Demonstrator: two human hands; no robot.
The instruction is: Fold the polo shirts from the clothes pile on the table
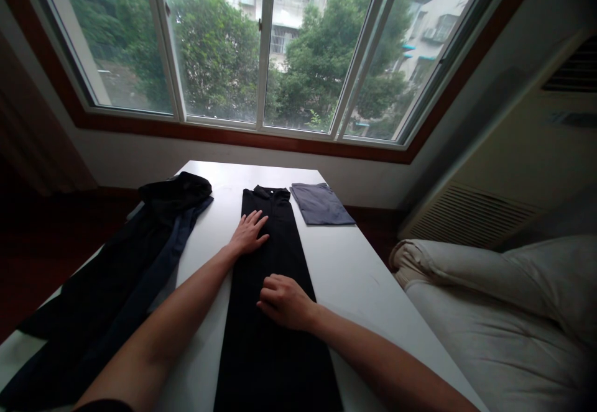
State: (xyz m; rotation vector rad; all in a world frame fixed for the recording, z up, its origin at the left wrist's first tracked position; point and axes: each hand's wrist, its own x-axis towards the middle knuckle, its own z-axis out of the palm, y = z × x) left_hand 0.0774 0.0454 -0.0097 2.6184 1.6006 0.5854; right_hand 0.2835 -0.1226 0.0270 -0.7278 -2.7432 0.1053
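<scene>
A black collared shirt (280,244) lies folded into a long narrow strip down the middle of the white table (354,281), its collar at the far end. On the shirt's upper left part, my left hand (249,232) rests flat with its fingers spread. My right hand (285,302) is over the middle of the shirt, its fingers curled in. Whether those fingers pinch any fabric is hidden from view. The near end of the shirt runs out of the bottom of the picture.
A folded grey garment (321,204) sits at the table's far right edge. Dark clothes (125,269) are heaped along the left side. Right of the table stands a pale sofa (480,300), with an air conditioner (494,169) behind it. A window (261,45) spans the back wall.
</scene>
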